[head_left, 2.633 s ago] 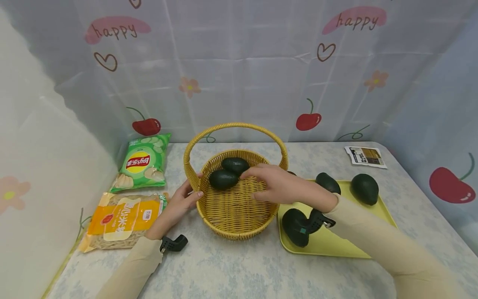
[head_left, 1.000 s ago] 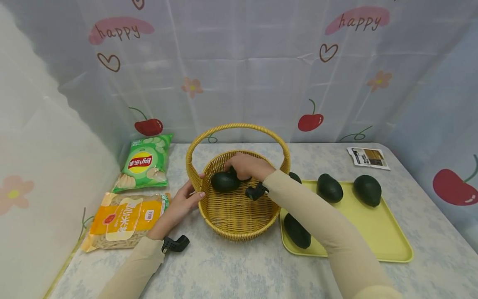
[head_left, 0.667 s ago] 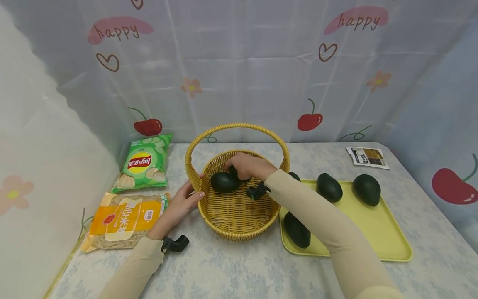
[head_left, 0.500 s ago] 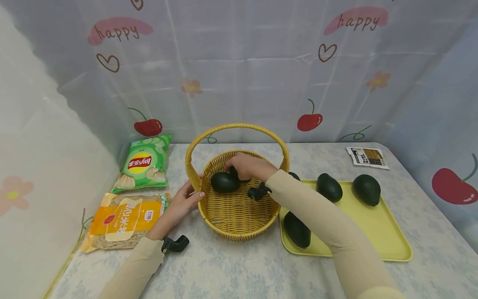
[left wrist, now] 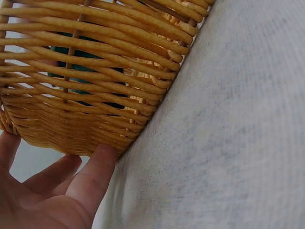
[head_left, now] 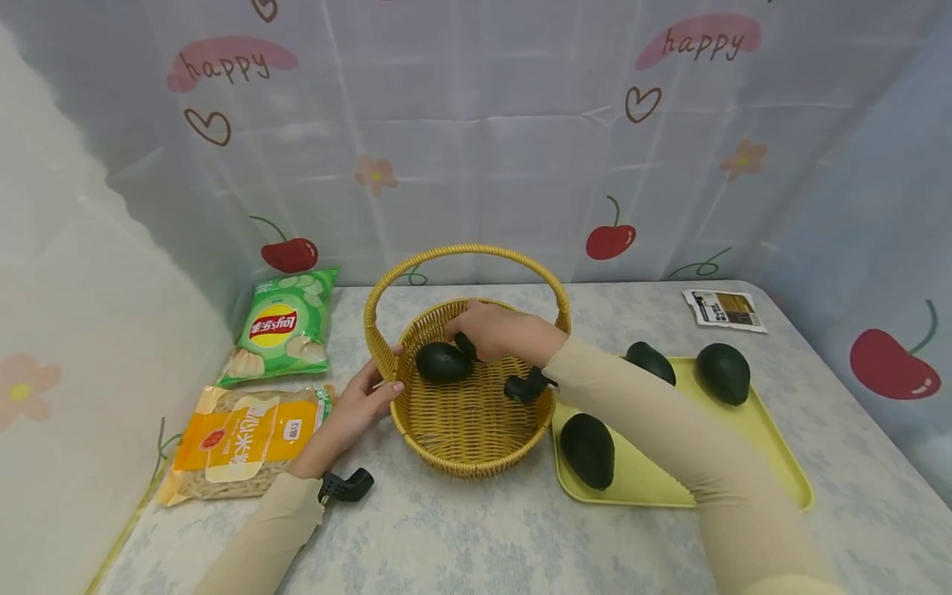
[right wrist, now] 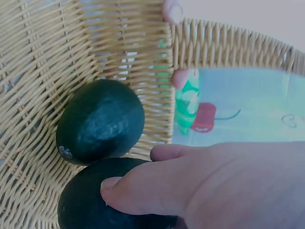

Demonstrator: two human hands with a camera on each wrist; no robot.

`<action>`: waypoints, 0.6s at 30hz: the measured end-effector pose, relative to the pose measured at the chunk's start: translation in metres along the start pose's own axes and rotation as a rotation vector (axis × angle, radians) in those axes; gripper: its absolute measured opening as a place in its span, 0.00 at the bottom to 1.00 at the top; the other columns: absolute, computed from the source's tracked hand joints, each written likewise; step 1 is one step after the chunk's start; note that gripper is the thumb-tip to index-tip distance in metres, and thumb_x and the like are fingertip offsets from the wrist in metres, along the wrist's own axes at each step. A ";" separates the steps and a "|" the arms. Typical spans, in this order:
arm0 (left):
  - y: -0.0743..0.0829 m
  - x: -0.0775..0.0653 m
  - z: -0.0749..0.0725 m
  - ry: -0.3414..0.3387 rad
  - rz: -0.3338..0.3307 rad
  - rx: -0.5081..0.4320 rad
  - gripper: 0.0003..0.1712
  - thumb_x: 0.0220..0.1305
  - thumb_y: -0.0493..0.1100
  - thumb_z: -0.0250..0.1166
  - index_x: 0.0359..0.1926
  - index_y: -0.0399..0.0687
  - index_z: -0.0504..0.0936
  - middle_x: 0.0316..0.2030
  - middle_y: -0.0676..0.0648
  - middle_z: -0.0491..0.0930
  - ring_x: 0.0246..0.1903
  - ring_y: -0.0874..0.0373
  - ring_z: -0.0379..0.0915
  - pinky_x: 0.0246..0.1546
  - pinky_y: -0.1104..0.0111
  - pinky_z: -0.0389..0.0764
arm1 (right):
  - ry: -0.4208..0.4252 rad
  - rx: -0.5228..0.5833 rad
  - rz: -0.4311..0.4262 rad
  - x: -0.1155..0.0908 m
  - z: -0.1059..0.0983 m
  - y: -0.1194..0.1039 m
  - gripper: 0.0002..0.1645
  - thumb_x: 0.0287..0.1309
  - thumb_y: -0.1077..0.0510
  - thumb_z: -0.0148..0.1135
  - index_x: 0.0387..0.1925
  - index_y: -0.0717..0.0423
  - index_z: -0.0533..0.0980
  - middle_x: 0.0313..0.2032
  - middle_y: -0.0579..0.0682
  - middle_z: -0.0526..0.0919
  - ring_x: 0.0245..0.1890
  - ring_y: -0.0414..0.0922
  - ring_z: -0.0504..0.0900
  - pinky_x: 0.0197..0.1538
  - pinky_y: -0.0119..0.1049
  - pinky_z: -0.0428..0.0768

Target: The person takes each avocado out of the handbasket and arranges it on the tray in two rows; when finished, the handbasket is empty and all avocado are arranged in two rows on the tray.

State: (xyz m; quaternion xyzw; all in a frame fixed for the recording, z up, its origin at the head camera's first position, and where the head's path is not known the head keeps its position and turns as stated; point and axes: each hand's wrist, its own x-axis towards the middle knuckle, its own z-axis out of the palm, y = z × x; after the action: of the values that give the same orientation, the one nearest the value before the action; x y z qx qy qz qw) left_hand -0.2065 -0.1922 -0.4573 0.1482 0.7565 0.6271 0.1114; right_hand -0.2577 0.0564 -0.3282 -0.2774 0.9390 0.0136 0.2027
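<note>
A yellow wicker basket [head_left: 468, 467] with a tall hoop handle stands mid-table. My left hand [head_left: 366, 405] grips its left side at the handle's base; fingers touch the weave in the left wrist view. Inside, a dark green avocado [head_left: 444, 364] lies by the left wall. My right hand [head_left: 502, 330] reaches in and holds a second avocado [right wrist: 95, 195], thumb on top, against the first one in the right wrist view. The hand largely covers that fruit in the head view. To the right, a yellow tray [head_left: 662, 492] carries avocados [head_left: 587, 450].
Left of the basket lie a green chip bag [head_left: 286, 326] and an orange noodle pack [head_left: 245, 442]. A small flat packet [head_left: 724, 311] rests at the back right. The right sleeve [head_left: 654, 413] crosses over the tray. A printed curtain [head_left: 476, 165] hangs behind the table.
My right hand went from hovering with loose fingers over the basket to gripping the far avocado, and has since shifted slightly right. My left hand stays at the basket's side.
</note>
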 end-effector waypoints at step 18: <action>0.001 -0.001 0.000 -0.023 0.013 -0.030 0.36 0.78 0.42 0.54 0.81 0.51 0.52 0.74 0.29 0.58 0.69 0.31 0.64 0.51 0.68 0.82 | 0.010 -0.014 -0.195 -0.076 0.005 0.005 0.33 0.65 0.70 0.59 0.68 0.41 0.74 0.66 0.62 0.69 0.37 0.48 0.76 0.38 0.37 0.73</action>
State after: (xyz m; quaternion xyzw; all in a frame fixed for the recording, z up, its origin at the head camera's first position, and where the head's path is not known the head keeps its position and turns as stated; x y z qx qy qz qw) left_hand -0.2051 -0.1923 -0.4564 0.1587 0.7448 0.6372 0.1182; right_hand -0.2004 0.1002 -0.3039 -0.3691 0.9084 -0.0009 0.1964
